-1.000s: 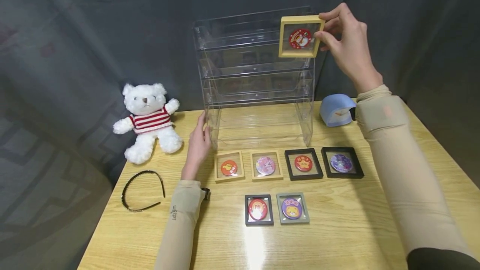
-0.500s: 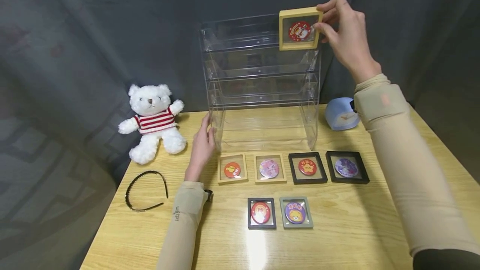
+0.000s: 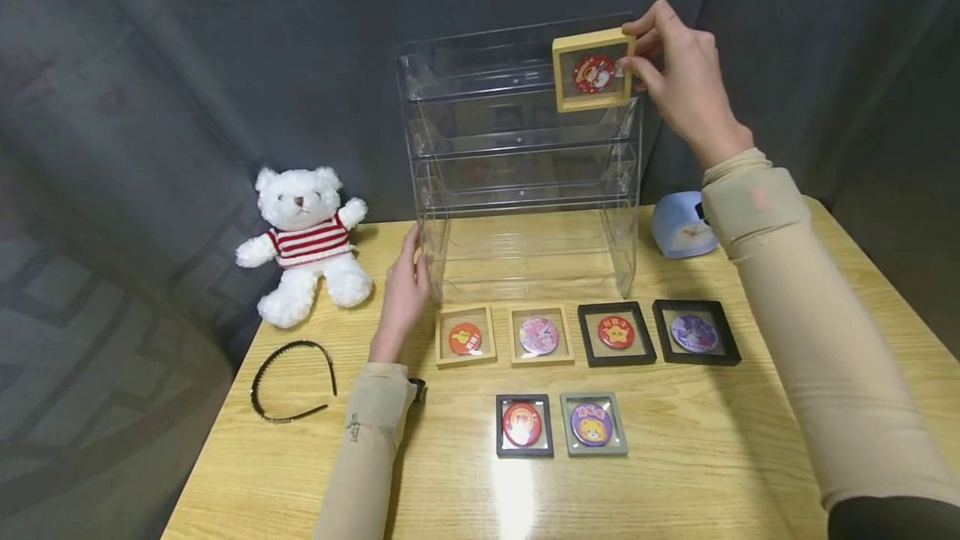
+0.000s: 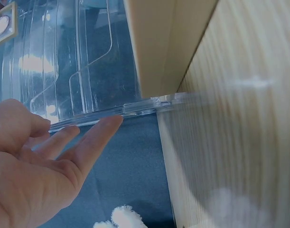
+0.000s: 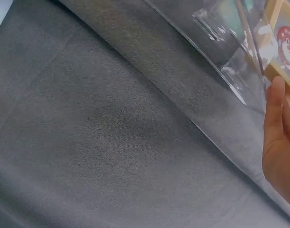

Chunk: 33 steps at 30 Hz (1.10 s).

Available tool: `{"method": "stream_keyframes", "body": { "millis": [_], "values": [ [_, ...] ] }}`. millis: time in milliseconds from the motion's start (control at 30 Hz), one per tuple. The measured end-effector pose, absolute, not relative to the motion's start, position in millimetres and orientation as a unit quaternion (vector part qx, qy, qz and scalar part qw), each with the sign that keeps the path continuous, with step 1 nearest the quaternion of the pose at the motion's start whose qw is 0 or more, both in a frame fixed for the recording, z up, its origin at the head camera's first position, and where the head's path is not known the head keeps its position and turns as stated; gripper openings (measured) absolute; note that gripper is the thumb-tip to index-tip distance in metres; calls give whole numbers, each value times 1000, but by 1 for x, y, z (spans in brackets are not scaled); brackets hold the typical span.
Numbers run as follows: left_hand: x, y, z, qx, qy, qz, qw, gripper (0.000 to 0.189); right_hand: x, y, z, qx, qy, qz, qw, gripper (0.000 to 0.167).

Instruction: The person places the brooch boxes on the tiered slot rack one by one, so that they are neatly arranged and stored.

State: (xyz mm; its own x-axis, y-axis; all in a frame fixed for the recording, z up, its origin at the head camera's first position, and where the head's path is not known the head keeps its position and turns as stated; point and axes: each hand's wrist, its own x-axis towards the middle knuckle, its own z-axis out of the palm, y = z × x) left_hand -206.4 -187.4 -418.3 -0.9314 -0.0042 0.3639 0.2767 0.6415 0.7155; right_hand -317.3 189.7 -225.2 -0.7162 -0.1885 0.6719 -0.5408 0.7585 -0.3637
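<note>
A clear acrylic tiered display rack (image 3: 517, 141) stands at the back of the table. Up at its top right corner, my right hand (image 3: 684, 86) pinches a yellow square display frame (image 3: 592, 109) by its right edge, thumb in front. Inside the frame is a round red badge (image 3: 593, 74). The frame stands upright and overlaps the rack's top tier in the head view. My left hand (image 3: 402, 294) is at the rack's lower left side; in the left wrist view its extended fingers (image 4: 99, 137) rest along the clear side panel.
Two yellow frames (image 3: 441, 357), two black frames (image 3: 587, 340) and, nearer, a dark frame (image 3: 501, 432) and a grey-green frame (image 3: 619, 432) lie on the table (image 3: 660, 473), each holding a badge. A white teddy bear (image 3: 311, 244) and black headband (image 3: 258, 382) are left; a blue clock (image 3: 678, 223) is right.
My right hand has shifted the yellow frame slightly up, then back down and left at the rack's top tier. My left hand keeps its place against the rack's side. The head view has shifted a little.
</note>
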Motion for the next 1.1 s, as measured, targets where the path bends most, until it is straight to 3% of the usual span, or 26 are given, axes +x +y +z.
{"method": "stream_keyframes", "body": {
  "millis": [433,1100],
  "values": [
    [-206,-189,-419,-79,-891,-412,174,53,-318,185,-237,194,-895,267,300,28],
    [-205,-190,-419,-85,-892,-406,179,53,-317,180,-249,161,-901,220,337,26]
  ]
}}
